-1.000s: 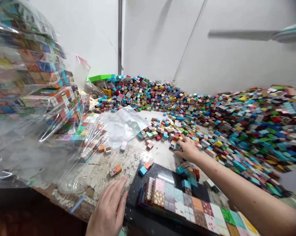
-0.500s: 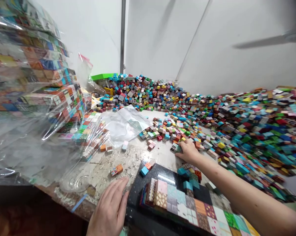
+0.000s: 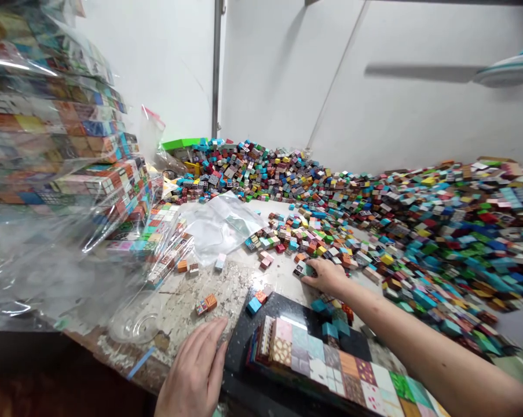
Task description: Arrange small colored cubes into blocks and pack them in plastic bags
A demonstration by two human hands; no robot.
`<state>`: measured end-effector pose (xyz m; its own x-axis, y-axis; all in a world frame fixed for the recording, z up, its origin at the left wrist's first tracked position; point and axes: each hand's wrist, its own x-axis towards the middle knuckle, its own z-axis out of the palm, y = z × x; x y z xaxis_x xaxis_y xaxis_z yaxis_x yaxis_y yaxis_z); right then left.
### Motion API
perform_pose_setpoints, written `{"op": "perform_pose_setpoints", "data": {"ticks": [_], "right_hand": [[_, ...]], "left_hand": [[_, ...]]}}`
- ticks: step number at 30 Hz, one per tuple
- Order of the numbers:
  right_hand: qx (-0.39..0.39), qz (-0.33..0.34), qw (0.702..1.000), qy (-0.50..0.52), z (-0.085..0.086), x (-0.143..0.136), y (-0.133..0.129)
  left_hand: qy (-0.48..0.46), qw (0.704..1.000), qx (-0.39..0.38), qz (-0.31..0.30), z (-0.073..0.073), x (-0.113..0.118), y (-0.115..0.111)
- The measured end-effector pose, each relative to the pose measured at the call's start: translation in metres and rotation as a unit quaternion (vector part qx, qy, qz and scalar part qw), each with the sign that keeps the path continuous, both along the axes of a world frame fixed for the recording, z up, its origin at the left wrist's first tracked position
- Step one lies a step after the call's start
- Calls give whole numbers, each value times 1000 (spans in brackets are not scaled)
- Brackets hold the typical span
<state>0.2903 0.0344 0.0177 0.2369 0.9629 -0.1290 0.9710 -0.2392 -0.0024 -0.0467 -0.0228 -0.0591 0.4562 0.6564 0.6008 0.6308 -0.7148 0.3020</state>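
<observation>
My right hand (image 3: 327, 277) reaches across the table, thumb and fingers closed on a small joined pair of cube blocks (image 3: 302, 269), dark-and-white at one end and greenish at the other. My left hand (image 3: 196, 365) lies with fingers stretched out beside the left edge of a black board (image 3: 282, 304), holding nothing. On that board stands a long block of patterned cubes (image 3: 331, 365) in rows. A blue-and-orange cube pair (image 3: 255, 303) sits at the board's back left corner. Several teal cubes (image 3: 331, 330) lie near its right side, partly behind my right forearm.
Loose cubes form a large heap (image 3: 287, 174) along the wall and down the right. Plastic-wrapped stacks of cubes (image 3: 109, 179) rise at the left. A clear plastic bag (image 3: 220, 223) lies mid-table. An orange cube pair (image 3: 206, 304) sits near my left hand.
My right hand has moved slightly left, drawing the cube pair away from the loose cubes. My left hand stays in place. The view has tilted up slightly.
</observation>
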Motion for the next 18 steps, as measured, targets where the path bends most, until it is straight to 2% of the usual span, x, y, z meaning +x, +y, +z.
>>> {"op": "perform_pose_setpoints", "data": {"ticks": [3,6,12,15,18], "right_hand": [[19,1,999,30,11,-4,-4],[42,9,997,69,35,-10,-18],[88,63,976,190,93,-38,-83],[84,80,970,215,108,-57,-117],[85,115,971,192,110,-72,-139]], "left_hand": [[-4,1000,2,3,1,0,0],[-15,1000,1,6,3,1,-1],[-46,998,-32,-12,7,1,-1],[-77,996,-47,-28,26,0,-2],[-76,993,-39,-79,61,5,-6]]}}
